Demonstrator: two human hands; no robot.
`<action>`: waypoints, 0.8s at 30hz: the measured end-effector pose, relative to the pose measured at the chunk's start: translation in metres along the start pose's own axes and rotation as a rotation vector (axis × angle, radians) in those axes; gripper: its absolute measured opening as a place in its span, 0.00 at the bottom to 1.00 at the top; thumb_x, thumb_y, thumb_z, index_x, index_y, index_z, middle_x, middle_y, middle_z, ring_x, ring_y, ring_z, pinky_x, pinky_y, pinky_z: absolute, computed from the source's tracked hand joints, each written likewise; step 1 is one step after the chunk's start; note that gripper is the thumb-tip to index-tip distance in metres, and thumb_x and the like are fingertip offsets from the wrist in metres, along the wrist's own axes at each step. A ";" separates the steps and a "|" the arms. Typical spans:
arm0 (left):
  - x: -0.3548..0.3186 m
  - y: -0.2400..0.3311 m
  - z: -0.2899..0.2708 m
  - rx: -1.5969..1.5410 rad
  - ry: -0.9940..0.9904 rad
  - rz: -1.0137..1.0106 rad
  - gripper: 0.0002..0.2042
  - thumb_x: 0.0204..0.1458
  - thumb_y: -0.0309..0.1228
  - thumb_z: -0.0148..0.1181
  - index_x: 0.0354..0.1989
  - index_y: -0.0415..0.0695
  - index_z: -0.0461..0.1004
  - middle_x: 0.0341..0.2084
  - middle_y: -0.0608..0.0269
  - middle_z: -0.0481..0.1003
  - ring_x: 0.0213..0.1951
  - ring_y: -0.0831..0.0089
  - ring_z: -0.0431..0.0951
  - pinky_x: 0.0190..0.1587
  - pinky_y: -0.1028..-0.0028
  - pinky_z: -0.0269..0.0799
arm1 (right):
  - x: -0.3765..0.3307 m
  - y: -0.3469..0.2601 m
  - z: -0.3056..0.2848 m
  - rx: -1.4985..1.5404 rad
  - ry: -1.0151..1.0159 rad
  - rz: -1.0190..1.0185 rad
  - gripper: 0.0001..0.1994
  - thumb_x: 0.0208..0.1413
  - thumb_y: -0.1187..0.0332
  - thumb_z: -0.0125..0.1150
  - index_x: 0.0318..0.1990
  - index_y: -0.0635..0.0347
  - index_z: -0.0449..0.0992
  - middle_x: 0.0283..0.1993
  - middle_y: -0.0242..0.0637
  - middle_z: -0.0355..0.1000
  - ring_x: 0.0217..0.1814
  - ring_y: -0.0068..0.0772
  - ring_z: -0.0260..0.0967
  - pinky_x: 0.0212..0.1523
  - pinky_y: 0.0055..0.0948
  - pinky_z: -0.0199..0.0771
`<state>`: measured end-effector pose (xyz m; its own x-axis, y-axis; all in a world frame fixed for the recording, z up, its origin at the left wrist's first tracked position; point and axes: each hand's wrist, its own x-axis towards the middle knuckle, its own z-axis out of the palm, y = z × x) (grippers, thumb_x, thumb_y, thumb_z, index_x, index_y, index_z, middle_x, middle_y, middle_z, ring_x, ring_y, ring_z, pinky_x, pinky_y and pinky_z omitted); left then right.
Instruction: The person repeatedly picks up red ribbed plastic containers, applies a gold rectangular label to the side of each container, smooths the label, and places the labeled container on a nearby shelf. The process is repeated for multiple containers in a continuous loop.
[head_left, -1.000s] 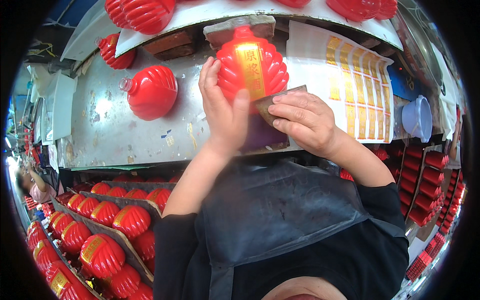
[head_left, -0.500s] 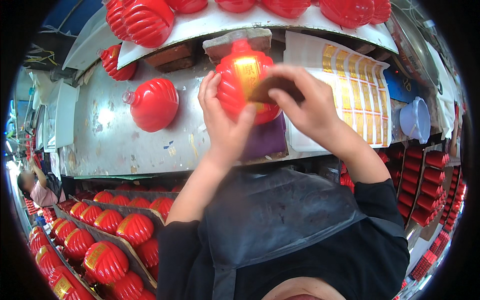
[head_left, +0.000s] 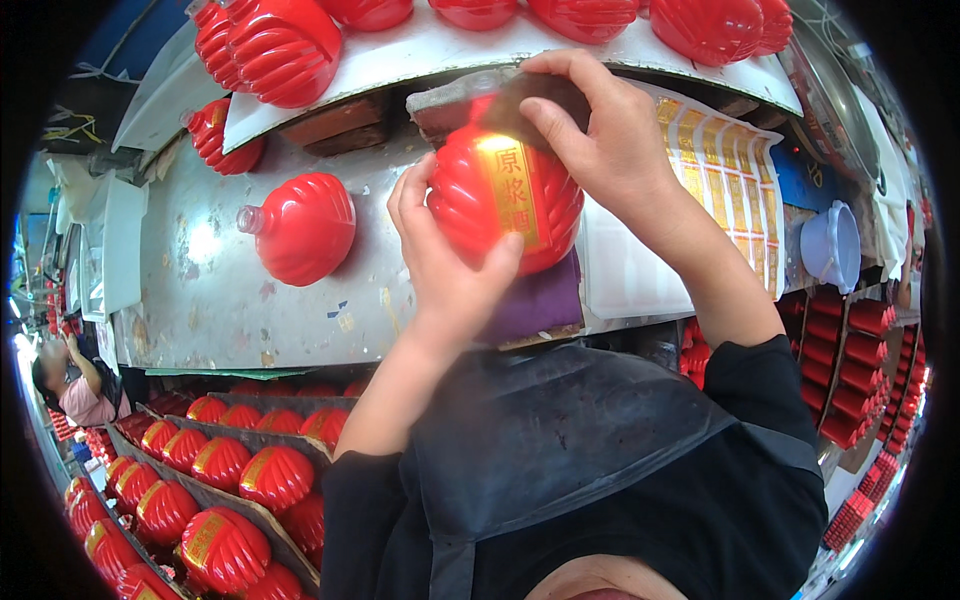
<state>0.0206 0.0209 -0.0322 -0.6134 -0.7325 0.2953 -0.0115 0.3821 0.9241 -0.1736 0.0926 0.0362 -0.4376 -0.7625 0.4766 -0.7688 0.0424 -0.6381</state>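
A glossy red ribbed bottle (head_left: 467, 195) lies on the bench with its neck pointing away from me, a gold label (head_left: 516, 190) running down its upper side. My left hand (head_left: 440, 255) is wrapped against the bottle's left and near side, thumb near the label's lower end. Between the fingers and thumb of my right hand (head_left: 620, 135) is a dark brown flat pad (head_left: 560, 100), held at the bottle's shoulder. The pad and hand partly cover the neck and the label's top. Under the bottle is a purple cloth (head_left: 540, 305).
Another red bottle (head_left: 308, 228) lies on the metal bench (head_left: 215, 310) to the left. Sheets of gold labels (head_left: 720, 185) lie at right, beside a light blue bucket (head_left: 830, 245). More red bottles line a white shelf (head_left: 400, 60) and fill racks below. A person (head_left: 85, 385) works far left.
My right hand and the pad have moved away from me, from the label's lower part up to the bottle's shoulder. The bottle sits slightly nearer, and more of the label shows.
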 end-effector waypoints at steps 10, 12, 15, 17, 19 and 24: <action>0.039 0.017 -0.007 -0.063 -0.092 -0.125 0.47 0.46 0.38 0.76 0.72 0.38 0.54 0.60 0.42 0.71 0.60 0.54 0.76 0.63 0.59 0.72 | 0.017 0.005 -0.010 0.181 -0.014 0.043 0.15 0.62 0.74 0.68 0.55 0.65 0.77 0.47 0.42 0.83 0.49 0.29 0.83 0.50 0.27 0.82; 0.048 0.020 -0.010 -0.099 -0.119 -0.169 0.47 0.46 0.39 0.76 0.72 0.39 0.55 0.57 0.43 0.74 0.57 0.55 0.79 0.60 0.61 0.75 | 0.026 0.001 -0.014 0.241 -0.109 -0.016 0.14 0.62 0.75 0.67 0.54 0.65 0.78 0.46 0.41 0.83 0.48 0.29 0.83 0.49 0.27 0.82; 0.057 0.031 -0.012 -0.067 -0.136 -0.222 0.44 0.46 0.39 0.76 0.69 0.40 0.57 0.55 0.45 0.76 0.56 0.57 0.80 0.60 0.62 0.75 | 0.038 0.002 -0.009 -0.005 -0.231 -0.212 0.12 0.60 0.74 0.67 0.51 0.63 0.81 0.44 0.43 0.83 0.46 0.34 0.84 0.47 0.31 0.83; 0.060 0.032 -0.011 -0.058 -0.132 -0.254 0.42 0.46 0.39 0.76 0.67 0.39 0.59 0.54 0.46 0.76 0.56 0.56 0.80 0.60 0.62 0.75 | 0.050 0.008 -0.002 -0.094 -0.208 -0.261 0.11 0.59 0.71 0.68 0.48 0.62 0.82 0.42 0.46 0.83 0.44 0.45 0.83 0.46 0.37 0.83; 0.063 0.030 -0.009 -0.059 -0.128 -0.274 0.40 0.46 0.40 0.76 0.65 0.39 0.61 0.53 0.46 0.76 0.55 0.57 0.80 0.59 0.62 0.75 | 0.053 0.008 0.001 -0.146 -0.179 -0.330 0.12 0.58 0.69 0.68 0.47 0.62 0.82 0.41 0.47 0.83 0.42 0.51 0.82 0.45 0.40 0.82; 0.064 0.021 -0.006 -0.068 -0.111 -0.279 0.38 0.45 0.43 0.76 0.61 0.38 0.65 0.53 0.45 0.76 0.55 0.57 0.79 0.59 0.62 0.75 | 0.056 0.004 -0.011 0.098 -0.282 -0.195 0.13 0.59 0.69 0.68 0.50 0.61 0.81 0.42 0.47 0.82 0.44 0.47 0.83 0.45 0.39 0.83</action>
<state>-0.0142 -0.0216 0.0080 -0.6766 -0.7364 0.0025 -0.1413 0.1332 0.9810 -0.2060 0.0569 0.0671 -0.1303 -0.8990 0.4182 -0.7711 -0.1733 -0.6127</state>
